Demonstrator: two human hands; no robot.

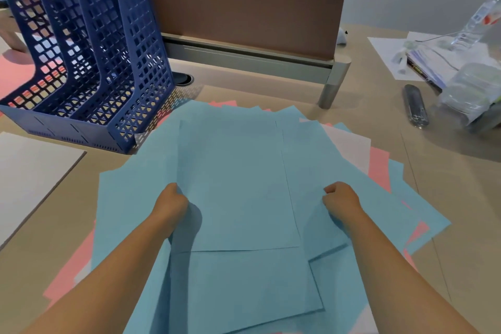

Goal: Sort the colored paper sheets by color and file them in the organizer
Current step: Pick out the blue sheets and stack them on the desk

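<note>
Blue sheets [238, 184] held at both side edges — left hand [170, 205] and right hand [341, 202] fingers curled, forearms outstretched.

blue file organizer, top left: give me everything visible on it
The blue file organizer looks like moulded plastic, with lattice-perforated upright dividers forming three slots and a solid low base. It stands upright at the far left of the desk, its open front turned toward the camera's left. The slots look empty of sheets; the pink showing through the lattice seems to be paper lying beyond it. A corner of the blue paper sheets reaches its near right corner, though contact is unclear. Neither hand touches it.
</note>
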